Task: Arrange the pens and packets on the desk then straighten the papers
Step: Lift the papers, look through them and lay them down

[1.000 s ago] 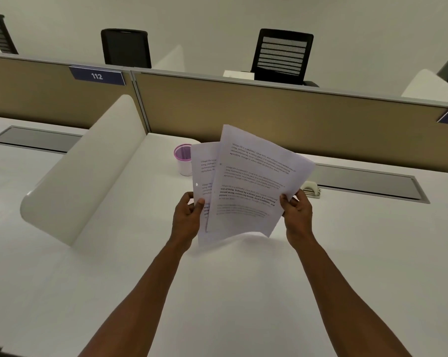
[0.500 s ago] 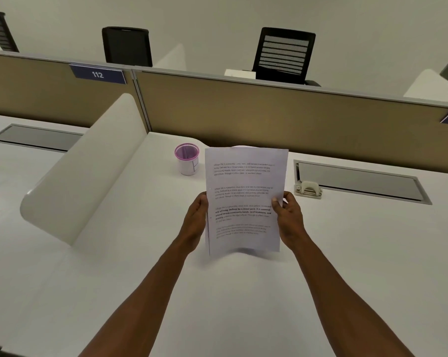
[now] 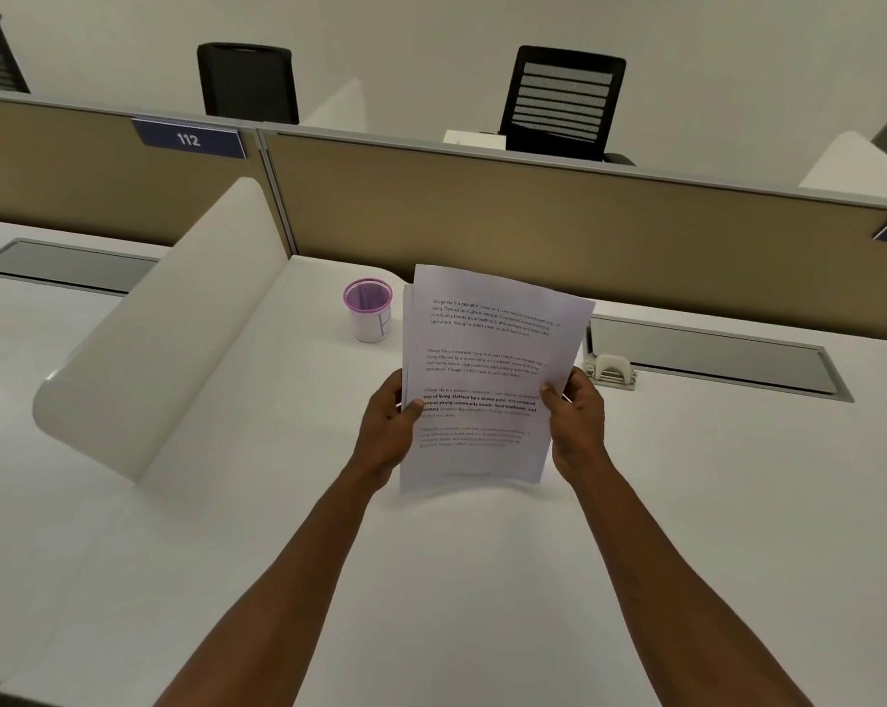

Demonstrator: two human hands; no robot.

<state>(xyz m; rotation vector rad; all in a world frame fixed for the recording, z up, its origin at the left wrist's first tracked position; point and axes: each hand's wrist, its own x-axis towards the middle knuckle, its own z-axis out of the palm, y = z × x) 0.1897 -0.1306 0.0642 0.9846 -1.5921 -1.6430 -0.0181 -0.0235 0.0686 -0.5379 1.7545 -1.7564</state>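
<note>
A white desk point(image 3: 227, 579) sits in front of a tan wall panel point(image 3: 533, 216). Above the desk, the left hand point(image 3: 387, 431) and right hand point(image 3: 576, 421) each pinch a side of the papers point(image 3: 487, 369), thumbs on top. A pink cup point(image 3: 368, 310) stands just left of the papers; a thin stick shape shows inside, too unclear to name.

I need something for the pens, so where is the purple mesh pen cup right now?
In the head view the pen cup stands on the white desk, left of the held papers, near the tan partition.
</note>
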